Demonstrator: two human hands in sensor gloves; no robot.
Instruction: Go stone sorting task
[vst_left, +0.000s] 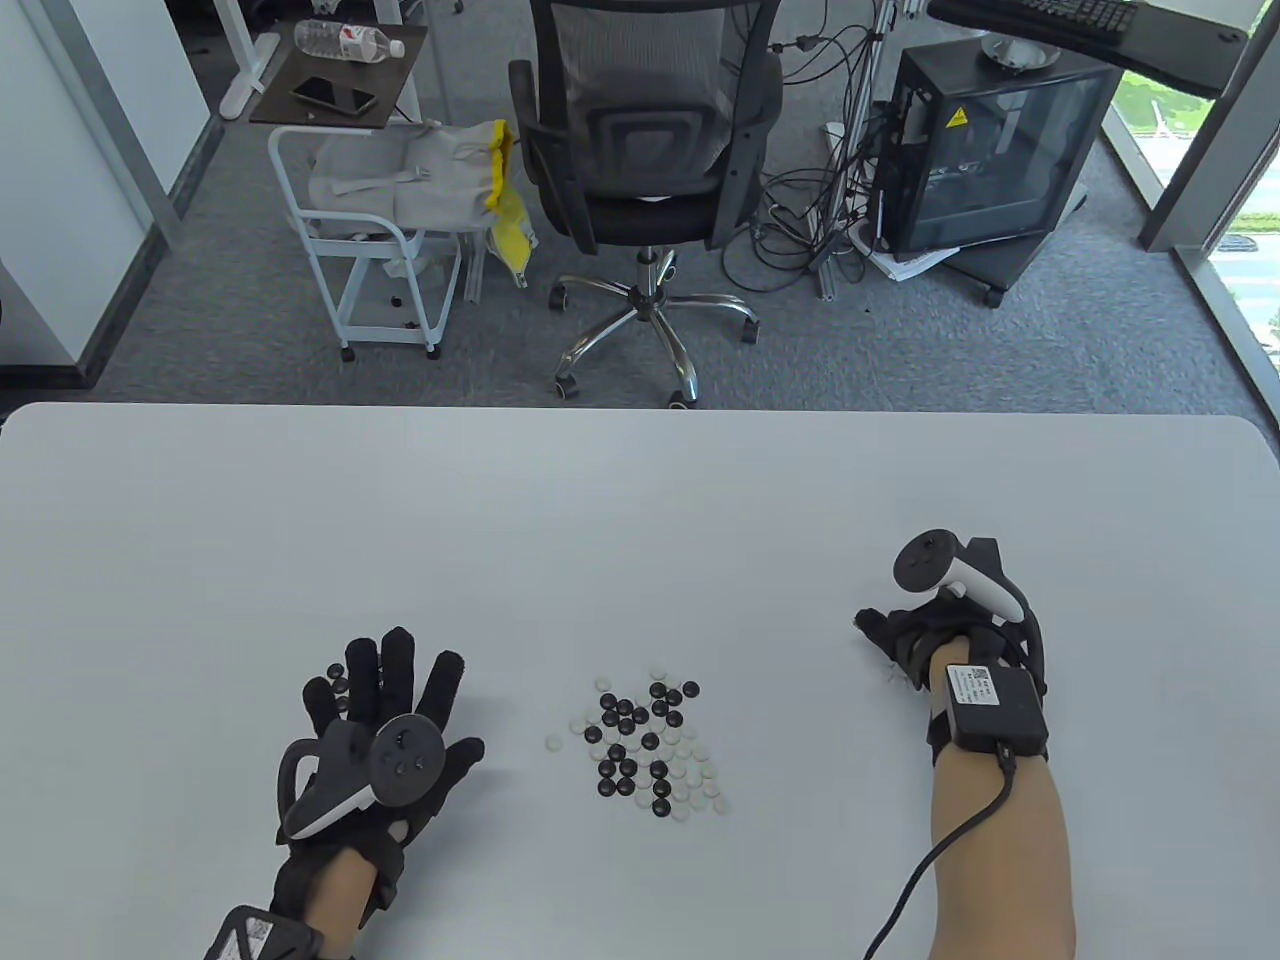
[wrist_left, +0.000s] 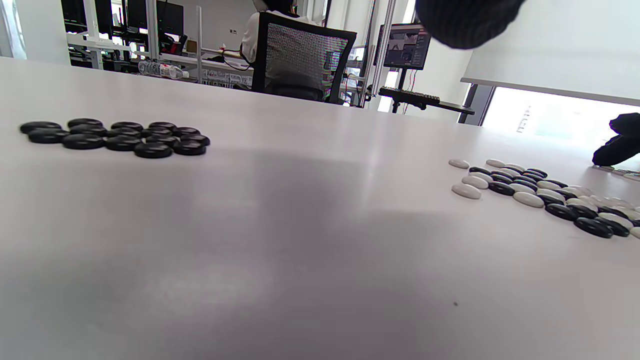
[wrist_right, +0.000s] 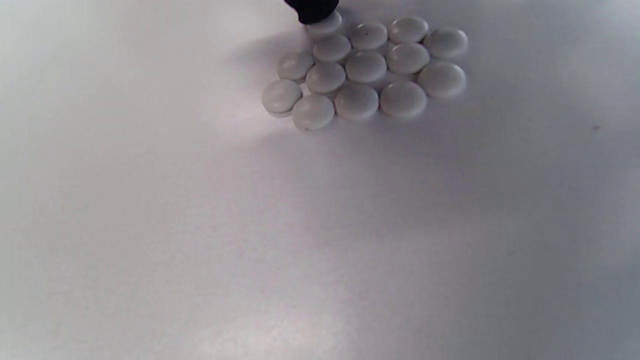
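On the pale grey table (vst_left: 640, 520), a mixed cluster of small round black and white Go stones (vst_left: 650, 745) lies at the near middle, between the two hands. The cluster is longer than wide, its long axis running from the far side toward the person and drifting slightly to the right.

The left hand in a black sensor glove (vst_left: 385, 715) lies flat with its fingers spread and straight, pointing away from the person, gripping nothing. A tight group of glossy black stones (wrist_left: 117, 136) sits under those fingers, stretched sideways in the left wrist view.

The right hand in a black sensor glove (vst_left: 915, 635) curls down over a packed patch of matte white stones (wrist_right: 367, 75). One fingertip (wrist_right: 311, 10) touches a white stone at the patch's edge; whether it is pinched, I cannot tell.
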